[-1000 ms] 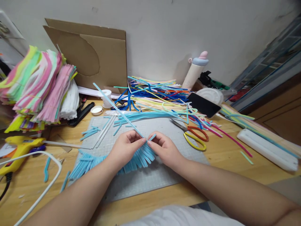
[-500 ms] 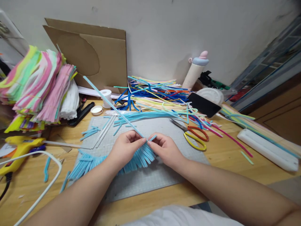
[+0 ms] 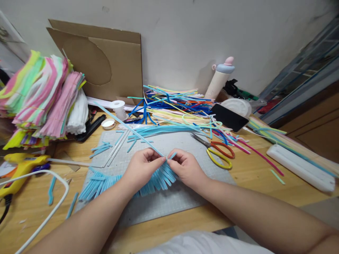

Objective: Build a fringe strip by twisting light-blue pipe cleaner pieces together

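Observation:
My left hand [image 3: 148, 164] pinches a long blue pipe cleaner [image 3: 127, 127] between thumb and forefinger; its free end slants up and away to the left. Close beside it, my right hand [image 3: 185, 167] is closed on a short blue end of pipe cleaner [image 3: 172, 155], the fingertips almost touching the left thumb. Whether both ends belong to one piece is hidden by the fingers. Below the hands spreads a fringe of short blue pipe cleaner pieces [image 3: 159, 180], partly covered by my left forearm. A grey cutting mat [image 3: 182, 204] lies underneath.
Scissors [image 3: 214, 151] lie on the mat's right side. At left are a yellow glue gun [image 3: 23, 165] with a white cord and bundles of coloured pipe cleaners [image 3: 42, 95]. Behind are loose pipe cleaners [image 3: 174, 102], a bottle [image 3: 218, 79], a black phone [image 3: 230, 117] and cardboard [image 3: 119, 63].
The free end of the long blue pipe cleaner has swung lower. Both hands stay in nearly the same place, still pinching.

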A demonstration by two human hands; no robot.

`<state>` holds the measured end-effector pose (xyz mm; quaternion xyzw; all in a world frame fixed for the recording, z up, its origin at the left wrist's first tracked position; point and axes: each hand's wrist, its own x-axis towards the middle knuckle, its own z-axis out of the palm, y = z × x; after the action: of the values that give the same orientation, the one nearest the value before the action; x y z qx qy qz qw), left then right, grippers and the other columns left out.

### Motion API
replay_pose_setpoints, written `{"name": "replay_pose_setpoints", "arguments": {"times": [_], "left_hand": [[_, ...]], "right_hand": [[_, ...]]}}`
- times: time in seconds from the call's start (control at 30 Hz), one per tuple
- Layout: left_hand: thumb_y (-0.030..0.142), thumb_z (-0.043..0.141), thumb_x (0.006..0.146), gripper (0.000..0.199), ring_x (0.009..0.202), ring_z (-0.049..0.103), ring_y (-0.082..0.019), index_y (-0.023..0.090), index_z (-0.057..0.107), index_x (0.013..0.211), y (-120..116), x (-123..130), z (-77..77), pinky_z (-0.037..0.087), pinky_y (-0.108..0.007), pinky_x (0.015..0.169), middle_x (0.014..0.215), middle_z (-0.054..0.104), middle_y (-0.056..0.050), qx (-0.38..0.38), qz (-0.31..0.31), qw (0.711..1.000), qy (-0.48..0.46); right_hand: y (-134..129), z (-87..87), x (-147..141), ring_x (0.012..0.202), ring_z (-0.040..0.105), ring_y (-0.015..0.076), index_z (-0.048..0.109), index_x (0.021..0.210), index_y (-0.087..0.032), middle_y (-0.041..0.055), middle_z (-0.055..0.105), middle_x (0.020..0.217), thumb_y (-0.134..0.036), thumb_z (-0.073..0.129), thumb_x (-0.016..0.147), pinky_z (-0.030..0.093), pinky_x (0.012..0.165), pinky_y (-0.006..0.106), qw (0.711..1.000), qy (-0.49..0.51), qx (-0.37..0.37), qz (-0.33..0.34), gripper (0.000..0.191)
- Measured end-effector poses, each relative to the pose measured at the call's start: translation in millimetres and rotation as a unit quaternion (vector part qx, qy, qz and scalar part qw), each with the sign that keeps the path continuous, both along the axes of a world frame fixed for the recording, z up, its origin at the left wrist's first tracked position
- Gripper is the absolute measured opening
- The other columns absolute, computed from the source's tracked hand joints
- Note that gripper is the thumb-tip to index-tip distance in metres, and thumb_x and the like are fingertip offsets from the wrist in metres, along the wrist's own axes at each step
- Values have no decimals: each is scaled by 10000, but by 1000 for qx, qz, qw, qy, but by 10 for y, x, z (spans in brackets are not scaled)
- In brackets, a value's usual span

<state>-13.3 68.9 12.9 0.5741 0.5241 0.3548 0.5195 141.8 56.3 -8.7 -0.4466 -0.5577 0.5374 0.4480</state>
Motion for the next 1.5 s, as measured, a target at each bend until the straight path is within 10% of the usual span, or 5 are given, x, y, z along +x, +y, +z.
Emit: {"name": "replay_pose_setpoints", "arguments": {"times": [0.53, 0.83, 1.5], "left_hand": [[239, 537, 783, 122, 785, 565, -172, 187, 606, 697, -59, 92, -12, 419, -284, 752, 777, 619, -22, 194, -38, 974, 111], [422, 671, 687, 277, 642, 546, -135, 152, 624, 728, 111, -33, -10, 419, -258, 655, 689, 617, -6, -15, -24, 998, -49], [390, 739, 598, 281, 550, 492, -101, 146, 629, 685, 195, -141, 5, 358, -227, 575, 583, 582, 25, -63, -68, 995, -46]], "right_hand": [[119, -89, 3, 525, 435, 94, 529, 650, -183, -49, 512, 571, -251, 607, 657, 356, 505, 218, 997, 35, -57, -35, 104], [128, -29, 21, 546, 483, 90, 601, 740, -160, -33, 554, 626, -417, 682, 692, 385, 496, 208, 994, 63, -82, 34, 274], [112, -18, 43, 611, 520, 102, 576, 763, -170, -27, 574, 673, -411, 716, 679, 414, 573, 228, 994, 67, -79, 45, 292]]}}
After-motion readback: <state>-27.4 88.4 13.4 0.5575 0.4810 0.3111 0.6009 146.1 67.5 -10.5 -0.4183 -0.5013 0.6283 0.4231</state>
